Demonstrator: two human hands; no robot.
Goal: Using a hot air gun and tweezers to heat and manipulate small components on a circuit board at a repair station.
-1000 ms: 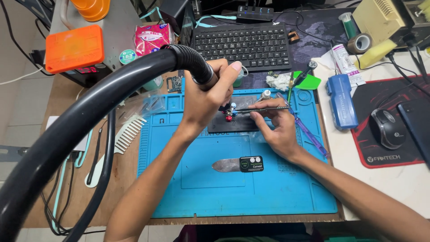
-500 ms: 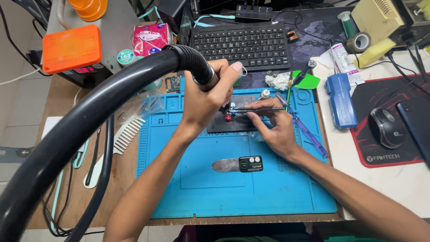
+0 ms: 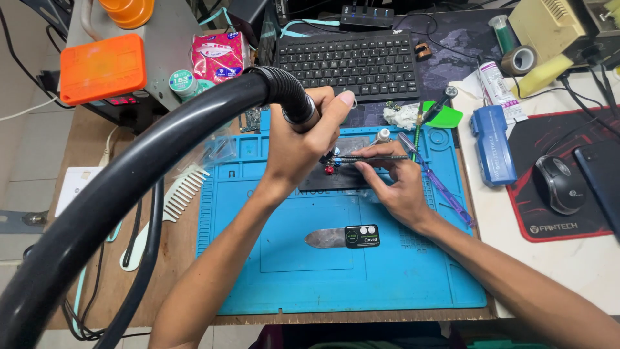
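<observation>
My left hand (image 3: 302, 147) grips the end of a thick black hose (image 3: 161, 155), its nozzle pointed down at a dark flat plate (image 3: 336, 179) on the blue work mat (image 3: 284, 271). My right hand (image 3: 395, 184) pinches thin tweezers (image 3: 374, 157), their tips at small red and blue knobs (image 3: 332, 163) on the plate. The part under the nozzle is hidden by my left hand.
A metal pry blade with a black tag (image 3: 345, 237) lies on the mat. Behind are a black keyboard (image 3: 352, 63), an orange box (image 3: 103, 68), a blue tool (image 3: 492, 143), a mouse (image 3: 559, 184) on a red-edged pad and a white comb (image 3: 184, 192).
</observation>
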